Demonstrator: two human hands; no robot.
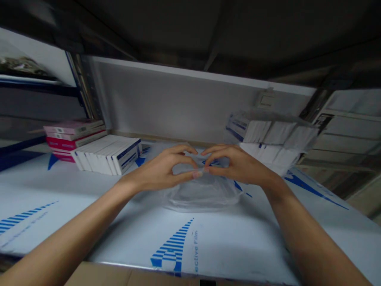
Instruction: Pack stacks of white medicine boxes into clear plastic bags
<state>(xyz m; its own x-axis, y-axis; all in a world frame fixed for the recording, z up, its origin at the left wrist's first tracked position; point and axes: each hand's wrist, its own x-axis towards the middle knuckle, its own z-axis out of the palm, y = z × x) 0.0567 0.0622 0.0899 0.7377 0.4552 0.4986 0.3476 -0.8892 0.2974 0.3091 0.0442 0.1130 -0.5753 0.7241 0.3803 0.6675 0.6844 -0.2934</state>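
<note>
A clear plastic bag [205, 196] lies on the film-covered shelf in front of me, its near part spread flat and its upper edge raised between my hands. My left hand [166, 167] comes in from the left, with thumb and index fingertip pinched on the bag's edge. Facing it, my right hand [232, 163] pinches the same edge between thumb and index finger. The fingertips of both hands nearly meet over the bag. Whatever the bag may contain is too blurred to make out.
A row of white-and-blue boxes [104, 155] stands on the left, beside stacked pink and red boxes [73, 139]. More white boxes wrapped in clear plastic [268, 133] are stacked at the back right. The dark underside of an upper shelf [178, 31] hangs low overhead.
</note>
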